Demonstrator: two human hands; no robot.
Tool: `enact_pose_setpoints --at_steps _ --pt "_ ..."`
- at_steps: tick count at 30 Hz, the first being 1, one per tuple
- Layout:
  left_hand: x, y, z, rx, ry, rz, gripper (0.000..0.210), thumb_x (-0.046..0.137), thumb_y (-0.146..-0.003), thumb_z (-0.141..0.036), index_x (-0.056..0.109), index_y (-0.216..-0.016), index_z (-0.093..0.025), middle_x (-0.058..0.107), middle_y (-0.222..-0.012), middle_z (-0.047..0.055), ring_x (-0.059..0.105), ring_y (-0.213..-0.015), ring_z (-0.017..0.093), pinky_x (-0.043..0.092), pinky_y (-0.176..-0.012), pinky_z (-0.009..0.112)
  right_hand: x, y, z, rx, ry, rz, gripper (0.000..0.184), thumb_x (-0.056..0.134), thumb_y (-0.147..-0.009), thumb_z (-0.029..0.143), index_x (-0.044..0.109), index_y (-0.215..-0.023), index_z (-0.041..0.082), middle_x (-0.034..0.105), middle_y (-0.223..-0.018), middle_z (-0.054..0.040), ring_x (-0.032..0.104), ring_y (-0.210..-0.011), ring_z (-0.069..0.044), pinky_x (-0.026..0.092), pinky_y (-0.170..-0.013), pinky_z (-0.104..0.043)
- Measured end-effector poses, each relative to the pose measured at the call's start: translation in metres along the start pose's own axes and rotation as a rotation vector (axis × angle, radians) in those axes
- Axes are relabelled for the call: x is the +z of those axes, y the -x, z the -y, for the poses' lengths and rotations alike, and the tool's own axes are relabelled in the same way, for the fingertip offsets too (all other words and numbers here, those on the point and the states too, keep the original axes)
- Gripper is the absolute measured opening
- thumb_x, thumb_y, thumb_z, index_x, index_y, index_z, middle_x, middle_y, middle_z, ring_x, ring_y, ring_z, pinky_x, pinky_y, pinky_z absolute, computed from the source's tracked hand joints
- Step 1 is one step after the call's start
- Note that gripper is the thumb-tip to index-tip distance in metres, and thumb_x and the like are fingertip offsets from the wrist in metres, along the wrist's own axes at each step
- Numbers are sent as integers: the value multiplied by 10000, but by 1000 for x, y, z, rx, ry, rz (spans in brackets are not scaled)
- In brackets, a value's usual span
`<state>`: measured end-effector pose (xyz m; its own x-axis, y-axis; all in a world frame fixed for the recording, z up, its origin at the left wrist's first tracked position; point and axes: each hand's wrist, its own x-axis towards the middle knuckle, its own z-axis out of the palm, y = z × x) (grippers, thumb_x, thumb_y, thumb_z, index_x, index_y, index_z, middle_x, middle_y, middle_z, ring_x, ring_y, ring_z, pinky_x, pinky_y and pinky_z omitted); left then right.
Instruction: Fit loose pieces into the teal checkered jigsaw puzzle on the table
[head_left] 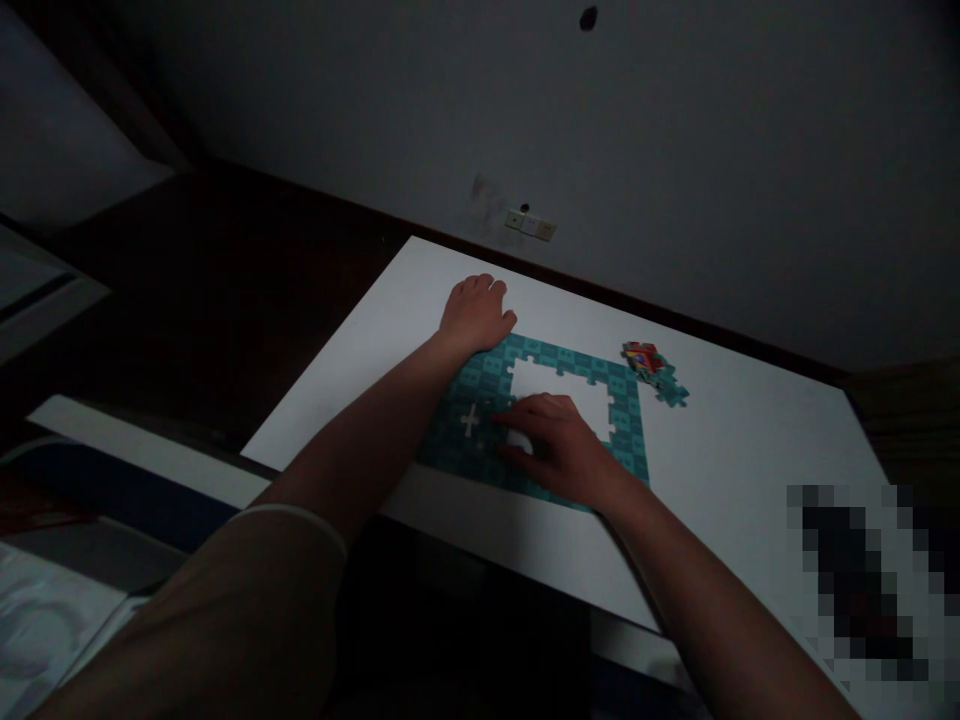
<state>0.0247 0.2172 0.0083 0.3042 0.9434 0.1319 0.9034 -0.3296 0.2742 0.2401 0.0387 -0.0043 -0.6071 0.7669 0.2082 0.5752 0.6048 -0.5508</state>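
Note:
A teal patterned jigsaw puzzle (632,420) lies on the white table, with a large gap in its middle and a small cross-shaped gap on its left side. My left hand (478,312) rests palm down at the puzzle's far left corner, fingers stretched out on the tabletop and holding nothing. Over the puzzle's near middle is my right hand (559,445). Its thumb and forefinger are apart and reach left toward the small gap, with no piece visible between them. Loose puzzle pieces (651,368), red, yellow and teal, lie in a small heap beyond the puzzle's far right corner.
The white table (750,470) stretches right toward a dark pixelated patch at the lower right. Behind it rises a grey wall with a socket panel (531,224). A pale ledge (150,450) runs along the near left, and the floor at left is dark.

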Motion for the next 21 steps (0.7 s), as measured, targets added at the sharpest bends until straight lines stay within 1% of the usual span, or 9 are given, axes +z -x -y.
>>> enact_pose_setpoints --at_steps 6,10,12,16,18,21 --pt "2 -1 1 0 2 -2 453 713 -1281 -324 786 -1697 -158 738 -1805 231 642 -1705 434 503 -1486 565 -2 1 -1 -12 -8 -1 371 826 -1180 332 938 -1525 410 944 -1318 -101 903 -1250 -382 653 -1105 -639" --pt "1 -1 0 -2 3 13 481 690 -1282 -322 768 -1711 -119 722 -1815 250 630 -1714 438 493 -1488 553 -1 0 -4 -1 -7 1 378 888 -1145 324 957 -1503 424 958 -1311 -93 910 -1239 -381 658 -1083 -620" --pt "0 -1 -1 -6 3 11 470 699 -1279 -320 774 -1702 -131 726 -1814 248 632 -1718 435 492 -1490 554 0 0 -5 12 -6 -7 345 921 -1132 331 968 -1463 416 970 -1290 -86 915 -1224 -383 653 -1073 -610" --pt "0 -1 0 -2 -1 -1 441 725 -1274 -325 791 -1687 -186 749 -1801 219 651 -1706 431 513 -1478 577 1 -1 -5 32 -15 -16 241 929 -1143 343 972 -1370 408 978 -1144 -48 919 -1088 -350 643 -1093 -597" --pt "1 -1 0 0 -1 -2 455 718 -1277 -329 788 -1697 -168 743 -1808 225 649 -1708 434 513 -1479 570 1 -1 -5 32 -13 -16 208 929 -1152 361 968 -1351 406 977 -1119 -39 918 -1058 -341 638 -1100 -591" --pt "1 -1 0 -2 1 2 482 702 -1280 -335 781 -1710 -131 730 -1811 240 640 -1712 439 502 -1484 553 1 -1 -5 7 -5 -9 182 920 -1178 392 956 -1357 382 992 -1171 -46 930 -1096 -348 621 -1107 -593"
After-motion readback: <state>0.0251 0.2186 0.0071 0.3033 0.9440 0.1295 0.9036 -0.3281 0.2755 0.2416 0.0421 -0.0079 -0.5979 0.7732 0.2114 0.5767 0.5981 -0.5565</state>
